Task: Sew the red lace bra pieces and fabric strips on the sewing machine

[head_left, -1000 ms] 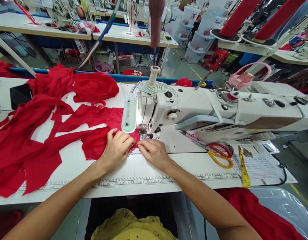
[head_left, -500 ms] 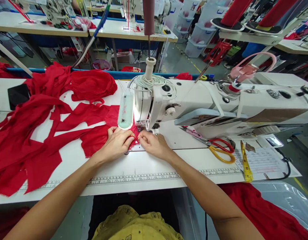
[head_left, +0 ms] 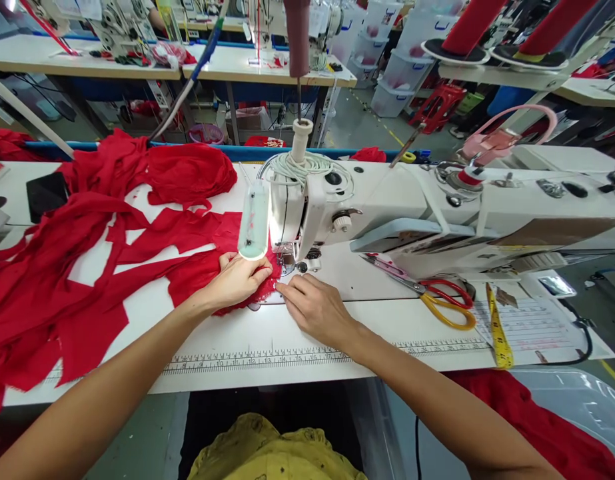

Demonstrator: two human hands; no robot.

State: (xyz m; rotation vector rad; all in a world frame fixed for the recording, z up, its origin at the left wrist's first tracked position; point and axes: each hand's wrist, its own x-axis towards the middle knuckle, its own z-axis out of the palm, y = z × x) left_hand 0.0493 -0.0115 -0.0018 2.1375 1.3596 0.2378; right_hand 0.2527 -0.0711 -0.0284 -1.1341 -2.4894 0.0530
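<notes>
Two bare hands at the edge of red cloth, just on the near side of a sewing machine's needle area

The left hand lies palm down on the red cloth, fingers slightly bent; the right hand is half curled, its fingertips at the right edge of that cloth, and whether either hand grips a fold I cannot tell. The hands are apart, with a narrow gap between them. The cloth spreads left over the white table, cut off at the left of the view, while its far right part runs under the pale green plate and the sewing machine, which hide it. The left palm is out of sight, the needle too small to make out, and both arms are cut off at the near edge
</notes>
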